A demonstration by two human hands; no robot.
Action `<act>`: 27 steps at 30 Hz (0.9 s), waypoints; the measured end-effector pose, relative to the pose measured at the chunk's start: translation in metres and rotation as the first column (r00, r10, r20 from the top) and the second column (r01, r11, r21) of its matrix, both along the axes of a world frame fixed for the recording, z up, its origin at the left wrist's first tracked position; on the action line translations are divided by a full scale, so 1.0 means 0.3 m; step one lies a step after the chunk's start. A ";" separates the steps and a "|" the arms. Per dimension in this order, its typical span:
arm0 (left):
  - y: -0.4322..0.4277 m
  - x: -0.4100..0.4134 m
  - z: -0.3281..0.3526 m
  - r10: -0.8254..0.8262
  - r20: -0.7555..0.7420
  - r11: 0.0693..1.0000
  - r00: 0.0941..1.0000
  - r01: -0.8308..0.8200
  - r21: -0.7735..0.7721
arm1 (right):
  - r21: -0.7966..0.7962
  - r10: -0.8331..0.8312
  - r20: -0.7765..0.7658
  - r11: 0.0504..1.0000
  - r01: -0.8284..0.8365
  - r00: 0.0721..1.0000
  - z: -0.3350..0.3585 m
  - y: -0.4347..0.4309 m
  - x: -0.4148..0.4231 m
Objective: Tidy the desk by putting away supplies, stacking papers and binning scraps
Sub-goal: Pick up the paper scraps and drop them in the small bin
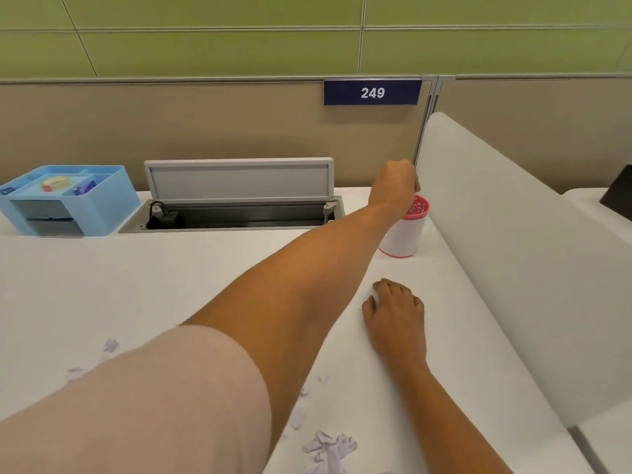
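Observation:
My left hand (395,186) reaches across the desk and hovers just over the mouth of a small white bin with a pink rim (405,230). Its fingers are closed in a fist, and I cannot see anything inside it. My right hand (396,316) lies palm down on the white desk (171,289) in front of the bin, fingers curled; a small white bit shows at its fingertips. Crumpled paper scraps (328,449) lie near the front edge, and smaller scraps (109,345) lie to the left, beside my sleeve.
A blue desk organiser (68,200) holding tape and small supplies stands at the back left. Beside it is an open cable tray (236,213) with a plug inside and its lid raised. A white divider (513,251) runs along the right side, close to the bin.

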State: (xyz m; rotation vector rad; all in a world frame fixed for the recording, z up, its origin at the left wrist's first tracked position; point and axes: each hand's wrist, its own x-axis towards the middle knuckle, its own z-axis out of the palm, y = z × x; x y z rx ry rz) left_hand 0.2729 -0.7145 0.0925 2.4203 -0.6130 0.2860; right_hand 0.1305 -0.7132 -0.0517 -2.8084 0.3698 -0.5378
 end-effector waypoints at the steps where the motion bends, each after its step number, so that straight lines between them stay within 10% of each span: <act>1: -0.020 0.011 -0.002 0.005 -0.014 1.000 1.000 -0.005 0.007 | 0.001 0.001 -0.007 1.000 -0.001 1.000 0.000 -0.001 0.001; 16: -0.041 0.071 -0.024 -0.166 -0.182 0.977 0.969 0.187 0.106 | -0.005 -0.004 0.040 1.000 0.004 0.999 -0.011 0.003 0.008; 27: 0.230 -0.178 -0.040 -0.256 -0.092 0.957 0.962 0.239 -0.162 | 0.005 0.021 0.034 1.000 -0.021 0.999 -0.006 -0.011 0.002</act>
